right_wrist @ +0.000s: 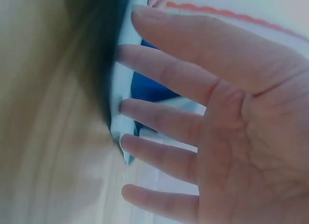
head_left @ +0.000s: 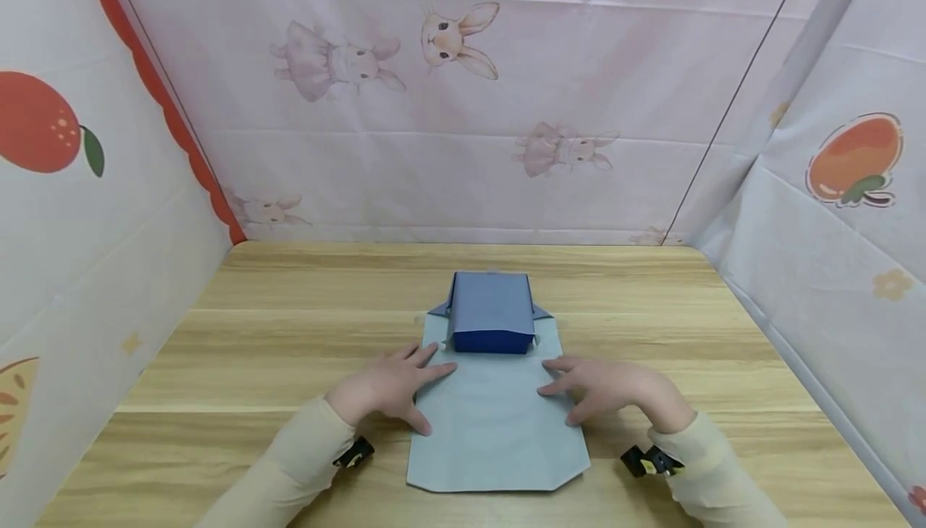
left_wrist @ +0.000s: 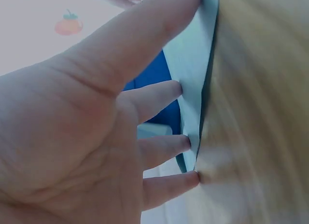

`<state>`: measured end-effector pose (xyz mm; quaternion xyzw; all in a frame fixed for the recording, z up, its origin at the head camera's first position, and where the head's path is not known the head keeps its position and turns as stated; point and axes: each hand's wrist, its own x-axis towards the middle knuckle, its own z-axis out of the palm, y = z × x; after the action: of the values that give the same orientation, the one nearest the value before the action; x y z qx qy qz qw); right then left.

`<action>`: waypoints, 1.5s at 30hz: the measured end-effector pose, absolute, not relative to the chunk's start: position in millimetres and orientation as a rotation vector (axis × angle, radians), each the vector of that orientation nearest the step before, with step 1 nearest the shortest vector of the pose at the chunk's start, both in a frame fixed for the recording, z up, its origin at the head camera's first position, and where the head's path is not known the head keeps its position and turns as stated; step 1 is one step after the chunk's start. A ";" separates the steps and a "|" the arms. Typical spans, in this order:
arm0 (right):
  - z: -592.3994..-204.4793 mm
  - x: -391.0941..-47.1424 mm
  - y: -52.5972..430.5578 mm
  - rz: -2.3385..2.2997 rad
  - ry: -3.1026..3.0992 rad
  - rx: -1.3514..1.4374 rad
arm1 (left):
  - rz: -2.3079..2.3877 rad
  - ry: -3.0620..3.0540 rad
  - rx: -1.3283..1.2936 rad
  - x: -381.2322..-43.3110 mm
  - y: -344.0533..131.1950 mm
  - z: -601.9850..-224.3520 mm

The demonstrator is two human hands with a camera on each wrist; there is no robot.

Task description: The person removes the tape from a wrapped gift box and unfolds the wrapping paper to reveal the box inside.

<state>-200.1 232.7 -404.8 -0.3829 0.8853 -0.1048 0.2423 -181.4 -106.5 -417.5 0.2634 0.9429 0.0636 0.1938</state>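
Observation:
A pale blue sheet, apparently stiff paper or card, lies flat on the table with its near corners cut off. On its far end sits a darker blue box shape, with small folded flaps sticking out at both sides. My left hand is spread over the sheet's left edge, its fingertips touching the surface. Across from it, my right hand rests its fingertips on the right edge. In both wrist views, the fingers reach fairly straight to the sheet's rim, and neither palm holds anything.
The wooden table reaches back to a pink cloth wall printed with rabbits. White cloth panels with fruit prints stand at the left and right. A small black device is strapped at the left wrist.

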 end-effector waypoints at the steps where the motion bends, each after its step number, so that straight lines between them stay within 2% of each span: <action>1: -404.6 -201.6 235.2 -0.302 2.418 -1.036 | 0.178 2.647 0.726 -182.3 -108.1 -416.6; 11: -401.7 -204.8 248.3 -0.343 2.433 -0.998 | 0.166 2.651 0.697 -187.2 -110.2 -414.3; 22: -411.0 -200.4 246.6 -0.610 2.657 -1.094 | 0.370 2.795 0.830 -185.3 -101.0 -414.4; 31: -426.7 -201.6 234.3 -0.599 2.831 -1.152 | 0.449 2.965 0.716 -184.4 -94.2 -421.9; 45: -422.9 -211.5 224.6 -0.713 2.867 -1.071 | 0.507 3.011 0.716 -191.1 -90.3 -421.1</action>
<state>-211.5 224.6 -422.9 -0.3409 0.9123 -0.2269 -0.0006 -191.1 -90.3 -421.1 0.2283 0.9601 0.1616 0.0027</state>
